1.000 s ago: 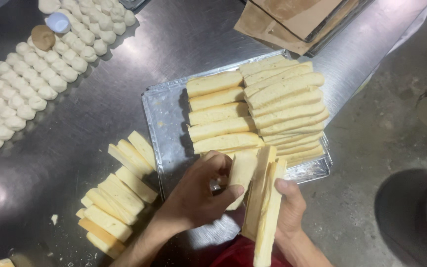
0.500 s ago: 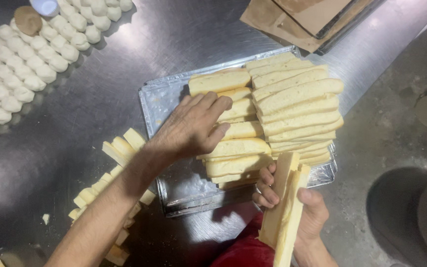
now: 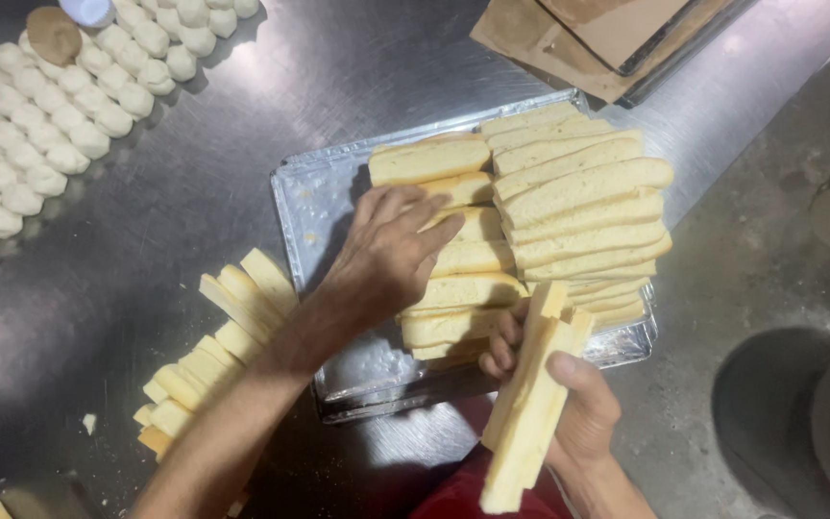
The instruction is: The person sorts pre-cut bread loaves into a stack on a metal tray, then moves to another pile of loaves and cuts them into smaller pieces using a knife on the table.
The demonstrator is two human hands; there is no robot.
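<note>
The right hand (image 3: 578, 423) clasps a stack of bread slices (image 3: 530, 404) near the tray (image 3: 300, 207), the left hand (image 3: 391, 255) lies open on the rows; slices look soft and crumbly, best held by the long edges.

Overhead light, moderately bright. Steel worktop (image 3: 194, 192) shows streaky glare, strongest upper right. Foil tray (image 3: 305, 207) glints white. Soft shadows under left hand (image 3: 391, 255). Floor at right dim. Focus fair; slight softness, mild compression blur throughout.

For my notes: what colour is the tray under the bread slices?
Shiny silver metal tray, seen in the head view.
</note>
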